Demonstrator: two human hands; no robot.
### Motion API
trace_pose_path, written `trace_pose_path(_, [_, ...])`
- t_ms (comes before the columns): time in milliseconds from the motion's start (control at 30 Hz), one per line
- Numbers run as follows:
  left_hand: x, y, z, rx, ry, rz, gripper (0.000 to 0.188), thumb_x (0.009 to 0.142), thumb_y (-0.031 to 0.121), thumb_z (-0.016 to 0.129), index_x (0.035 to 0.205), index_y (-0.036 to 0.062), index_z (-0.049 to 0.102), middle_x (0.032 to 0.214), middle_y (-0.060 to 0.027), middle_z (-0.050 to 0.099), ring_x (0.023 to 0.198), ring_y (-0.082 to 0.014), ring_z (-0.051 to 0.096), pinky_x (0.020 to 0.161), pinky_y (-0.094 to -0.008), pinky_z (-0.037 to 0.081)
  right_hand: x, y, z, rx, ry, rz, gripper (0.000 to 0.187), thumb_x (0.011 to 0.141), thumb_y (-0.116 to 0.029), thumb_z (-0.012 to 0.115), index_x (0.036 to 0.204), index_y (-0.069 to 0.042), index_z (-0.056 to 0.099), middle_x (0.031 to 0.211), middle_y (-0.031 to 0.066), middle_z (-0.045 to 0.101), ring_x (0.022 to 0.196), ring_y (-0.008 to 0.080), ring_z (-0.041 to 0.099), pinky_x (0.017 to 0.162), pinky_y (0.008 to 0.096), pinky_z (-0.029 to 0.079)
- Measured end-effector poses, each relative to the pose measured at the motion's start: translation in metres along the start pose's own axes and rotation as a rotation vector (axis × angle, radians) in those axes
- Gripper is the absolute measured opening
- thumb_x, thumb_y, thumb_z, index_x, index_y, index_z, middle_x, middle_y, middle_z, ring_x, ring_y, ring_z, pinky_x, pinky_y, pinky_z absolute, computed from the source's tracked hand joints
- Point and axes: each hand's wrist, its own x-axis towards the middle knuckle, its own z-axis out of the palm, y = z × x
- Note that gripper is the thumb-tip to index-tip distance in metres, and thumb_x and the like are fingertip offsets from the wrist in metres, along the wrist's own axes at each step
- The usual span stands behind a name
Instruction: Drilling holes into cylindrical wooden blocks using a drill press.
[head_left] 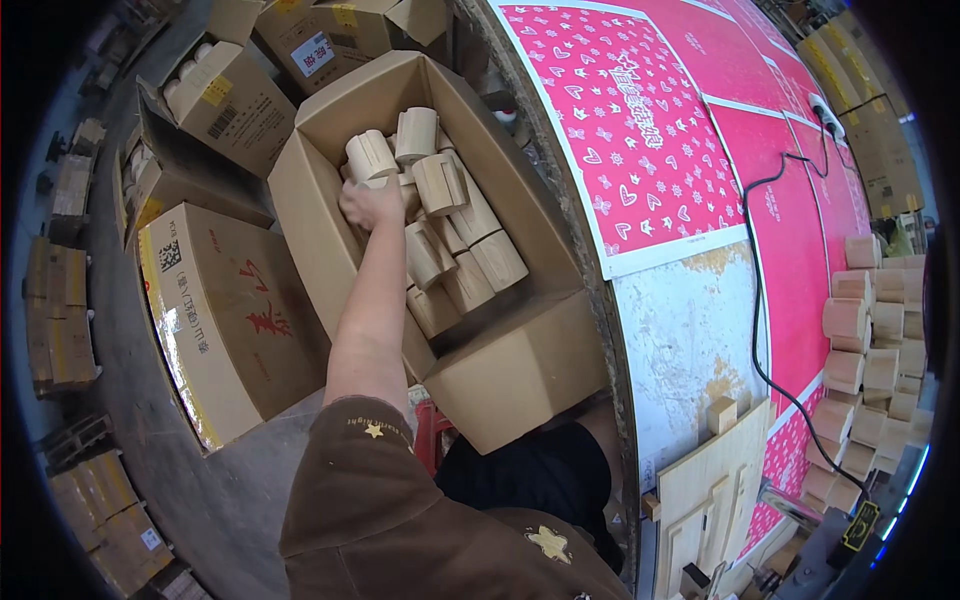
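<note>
My left hand (372, 204) reaches into an open cardboard box (520, 385). Its fingers are curled against the near end of a pale wooden cylinder (370, 154), which has a groove along its side. My own hand partly hides the grip. Close by lie a second short cylinder (417, 135) and a grooved wooden piece (440, 184). Several more rounded wooden pieces, among them a longer one (498, 260), are heaped loosely in the box. My right hand is out of the picture.
Right of the box runs a workbench with pink patterned sheets (630, 130), a black cable (757, 300) and a wooden board jig (705, 490). Wooden pieces are stacked (865, 360) at the far right. More cartons (235, 310) stand at the left. A red stool (430, 435) is below the box.
</note>
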Motion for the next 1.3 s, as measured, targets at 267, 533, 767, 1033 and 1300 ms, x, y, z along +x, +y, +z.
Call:
trace_pose_path(267, [0.001,0.001,0.018,-0.111,-0.099,-0.667,0.103,0.056,0.037,0.081,0.137,0.0178,0.021,0.132,-0.0234,0.033,0.120,-0.0412,0.035,0.099,-0.0464,0.035,0.010,0.020,-0.004,0.037,-0.071,-0.047,0.041,0.081,-0.027,0.063,0.104,0.006,0.058,0.091,0.0190,0.059,0.080,0.0271,0.051,0.072,0.0359,0.040])
trace_pose_path(533, [0.073,-0.050,0.041,-0.032,-0.353,-0.504,0.094,0.061,0.034,0.075,0.138,0.0225,0.023,0.128,-0.0162,0.043,0.114,-0.0359,0.043,0.088,-0.0482,0.044,0.022,0.037,-0.006,0.122,-0.130,-0.084,0.042,0.081,-0.030,0.064,0.104,0.005,0.058,0.089,0.0163,0.060,0.078,0.0233,0.051,0.069,0.0349,0.040])
trace_pose_path(767, [0.067,-0.015,-0.005,-0.201,-0.808,-0.503,0.057,0.064,0.035,0.071,0.113,0.0269,0.044,0.101,-0.0009,0.054,0.085,-0.0193,0.051,0.058,-0.0361,0.041,0.012,0.040,-0.007,0.194,-0.173,-0.095,0.043,0.081,-0.032,0.065,0.103,0.005,0.059,0.088,0.0139,0.060,0.076,0.0200,0.051,0.067,0.0340,0.040])
trace_pose_path(1033, [0.094,-0.022,-0.018,-0.437,-1.040,-0.484,0.070,0.057,0.033,0.072,0.119,0.0303,0.040,0.099,-0.0017,0.053,0.085,-0.0186,0.050,0.059,-0.0370,0.038,0.010,0.032,-0.024,0.139,-0.192,-0.044,0.044,0.080,-0.036,0.067,0.100,0.003,0.062,0.083,0.0068,0.061,0.073,0.0116,0.048,0.061,0.0303,0.039])
trace_pose_path(1300, [0.085,0.011,-0.019,0.147,-1.086,-0.517,0.080,0.055,0.028,0.073,0.127,0.0219,0.040,0.112,-0.0053,0.056,0.097,-0.0221,0.052,0.077,-0.0405,0.040,0.003,0.043,-0.024,0.146,-0.188,0.116,0.052,0.079,-0.036,0.067,0.110,0.004,0.055,0.094,0.0104,0.059,0.079,0.0170,0.049,0.067,0.0334,0.041])
